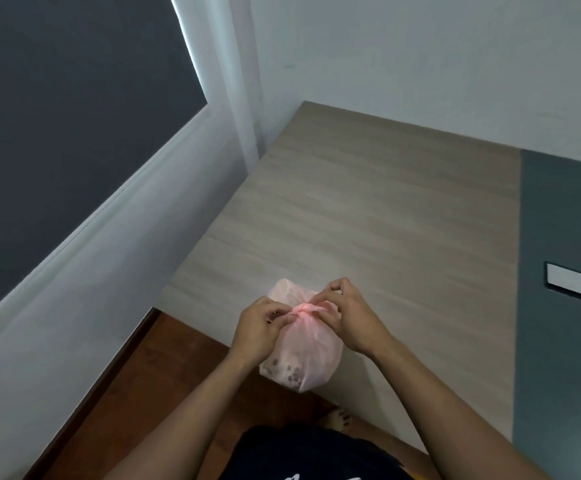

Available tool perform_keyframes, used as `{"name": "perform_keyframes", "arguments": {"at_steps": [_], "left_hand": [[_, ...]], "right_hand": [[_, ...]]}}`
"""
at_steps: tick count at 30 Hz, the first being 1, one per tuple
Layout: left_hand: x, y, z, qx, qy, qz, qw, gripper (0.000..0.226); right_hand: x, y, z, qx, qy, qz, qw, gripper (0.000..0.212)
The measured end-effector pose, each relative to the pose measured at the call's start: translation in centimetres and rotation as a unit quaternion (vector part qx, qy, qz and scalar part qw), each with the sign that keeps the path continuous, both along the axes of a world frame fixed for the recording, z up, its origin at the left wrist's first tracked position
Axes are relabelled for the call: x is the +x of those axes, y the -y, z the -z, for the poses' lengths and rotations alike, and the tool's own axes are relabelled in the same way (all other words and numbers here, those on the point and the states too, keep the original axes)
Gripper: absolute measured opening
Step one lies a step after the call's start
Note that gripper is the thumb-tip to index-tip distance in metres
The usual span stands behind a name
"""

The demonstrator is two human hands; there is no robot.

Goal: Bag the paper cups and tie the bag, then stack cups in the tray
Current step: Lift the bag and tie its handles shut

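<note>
A thin pink plastic bag [302, 355] lies at the near edge of the light wooden table [368, 209]. Pale shapes with dark spots show through its lower end, probably the paper cups. The bag's neck is gathered into a twisted knot between my hands. My left hand [261, 330] pinches the plastic on the left side of the knot. My right hand [347, 317] pinches the plastic on the right side, fingers curled. No tray and no loose cups are in view.
A white wall and a window with a dark blind [74, 133] stand to the left. A grey-green panel [566, 271] with a white handle [576, 282] borders the table on the right. Brown wooden floor [150, 375] lies below.
</note>
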State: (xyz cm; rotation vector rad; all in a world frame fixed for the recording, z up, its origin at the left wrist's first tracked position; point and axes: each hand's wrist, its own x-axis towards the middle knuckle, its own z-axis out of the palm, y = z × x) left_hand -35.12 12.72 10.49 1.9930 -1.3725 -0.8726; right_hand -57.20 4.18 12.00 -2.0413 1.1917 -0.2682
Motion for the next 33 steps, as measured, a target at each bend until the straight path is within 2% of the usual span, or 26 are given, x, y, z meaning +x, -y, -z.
{"name": "perform_keyframes", "arguments": {"at_steps": [6,14,19,26,33], "left_hand": [[4.1,-7.7,0.1,-0.015,-0.021,-0.074,0.997,0.015],[8.5,-19.5,0.0,-0.038,-0.060,-0.160,0.985,0.013],[11.2,-27.6,-0.3,-0.046,-0.068,-0.230,0.970,0.012],[16.0,-38.3,-0.8,-0.052,-0.058,-0.338,0.938,0.013],[21.5,-46.2,-0.5,-0.060,-0.056,-0.434,0.897,0.014]], "right_hand": [[5.1,-5.0,0.5,-0.039,0.021,-0.055,0.998,0.010],[11.2,-13.5,0.4,-0.001,0.055,-0.103,0.993,0.009],[16.0,-19.5,0.0,0.005,0.044,-0.166,0.985,0.010],[24.4,-27.2,-0.7,-0.016,0.071,-0.301,0.951,0.017],[33.7,-32.7,-0.7,0.013,0.070,-0.394,0.916,0.016]]}}
